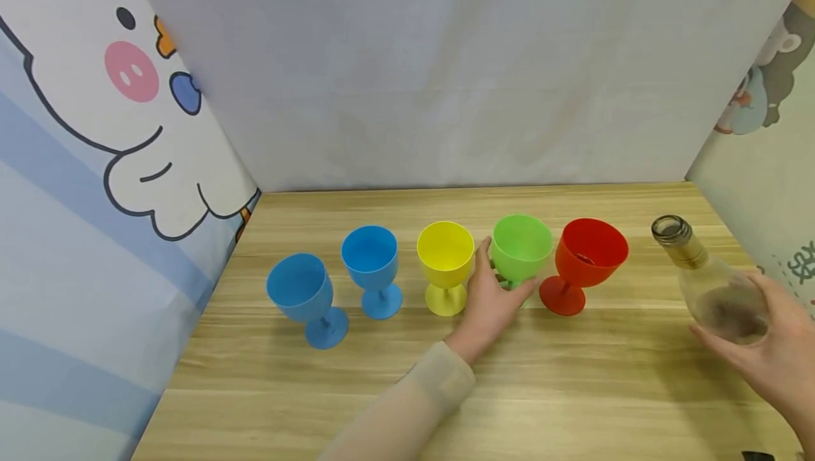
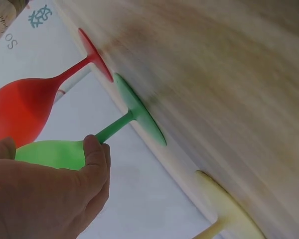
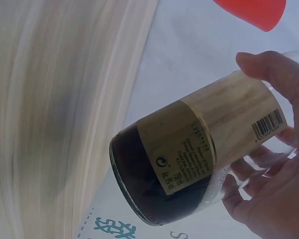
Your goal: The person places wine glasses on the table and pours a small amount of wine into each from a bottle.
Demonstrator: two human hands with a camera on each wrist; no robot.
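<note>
My left hand [image 1: 490, 309] grips the green goblet [image 1: 522, 245] low on its bowl, thumb on one side and fingers on the other. In the left wrist view, the green foot [image 2: 139, 112] stands on the tabletop. At the right, my right hand [image 1: 773, 348] grips a clear glass bottle [image 1: 690, 252] round its body. The bottle leans, its uncapped mouth toward the back left. Dark liquid [image 3: 134, 172] lies in its bottom, beside a tan label [image 3: 174, 144]. A red goblet [image 1: 588, 256] stands just right of the green one, a yellow goblet [image 1: 446, 256] just left.
Two blue goblets [image 1: 371, 256] [image 1: 302, 291] stand farther left on the wood-grain table [image 1: 541, 404]. A pale cloth wall [image 1: 446, 79] rises behind the table, with cartoon-printed panels [image 1: 76, 235] at the sides. A small dark object [image 1: 758, 456] shows at the front right edge.
</note>
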